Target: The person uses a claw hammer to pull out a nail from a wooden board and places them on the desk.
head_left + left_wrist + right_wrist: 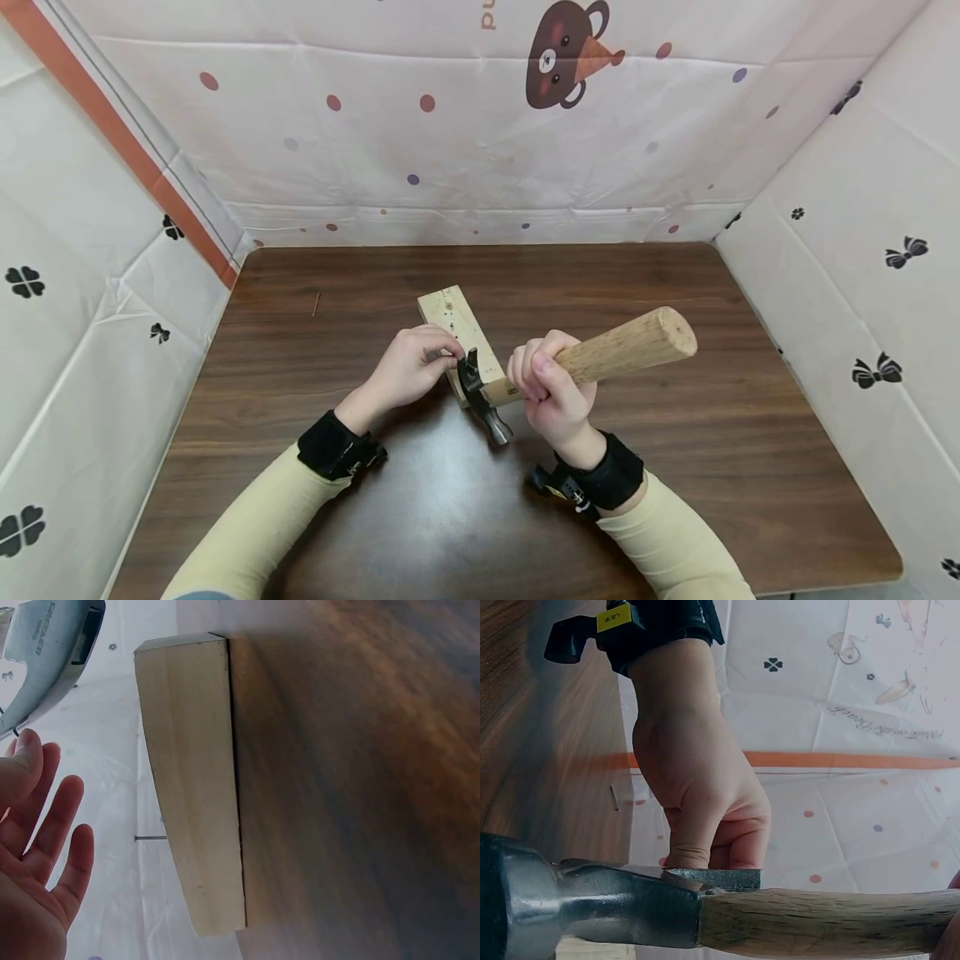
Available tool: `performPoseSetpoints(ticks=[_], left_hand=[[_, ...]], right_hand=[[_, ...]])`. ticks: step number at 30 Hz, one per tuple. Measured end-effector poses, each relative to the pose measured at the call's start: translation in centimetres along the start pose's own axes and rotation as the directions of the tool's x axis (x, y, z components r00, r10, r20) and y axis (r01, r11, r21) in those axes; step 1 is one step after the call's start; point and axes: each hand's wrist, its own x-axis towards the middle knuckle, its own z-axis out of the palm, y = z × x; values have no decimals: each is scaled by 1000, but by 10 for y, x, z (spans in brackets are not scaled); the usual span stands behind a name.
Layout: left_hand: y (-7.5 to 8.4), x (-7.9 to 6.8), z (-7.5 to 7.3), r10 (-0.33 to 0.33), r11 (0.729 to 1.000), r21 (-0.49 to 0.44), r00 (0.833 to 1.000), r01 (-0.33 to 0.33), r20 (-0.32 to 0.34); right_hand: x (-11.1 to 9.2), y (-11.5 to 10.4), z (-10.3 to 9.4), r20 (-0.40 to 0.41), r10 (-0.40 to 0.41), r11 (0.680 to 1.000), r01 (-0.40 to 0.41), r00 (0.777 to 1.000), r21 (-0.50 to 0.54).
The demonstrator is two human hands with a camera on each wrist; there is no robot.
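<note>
My right hand [555,387] grips the wooden handle of a claw hammer [480,390], its butt end pointing up to the right. The dark hammer head hangs over the near end of a pale wooden block [470,329]. My left hand [408,367] is at the claw, thumb and forefinger pinched together; in the left wrist view the tip of what looks like a nail [15,732] shows there, mostly hidden. Its other fingers are loosely spread. A nail [150,838] sticks out of the block's upper face, which has several dark holes or marks.
A loose nail [317,304] lies on the brown wood-grain table [600,283] at the back left. White printed sheets [465,158] enclose the table at the back and both sides. Each wrist wears a black strap [330,446] with a camera.
</note>
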Motion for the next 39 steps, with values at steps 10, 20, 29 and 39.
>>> performPoseSetpoints(ticks=[10,20,29,39], left_hand=[[-2,1,-12,-65,995,-90,987,52,-145],[-28,-21,-54,-202,974,43,935,223,-293],[-75,-54,-115,-531,754,138,719,643,-449],[-122,-72,-152,-762,504,118,505,856,-406]], right_hand=[[-3,3,-1,6,38,997,-37,999,-61],[-2,3,-1,-23,67,995,-68,997,-75],[0,2,-1,-23,71,995,-73,997,-75],[0,-1,5,-1,62,995,-62,998,-82]])
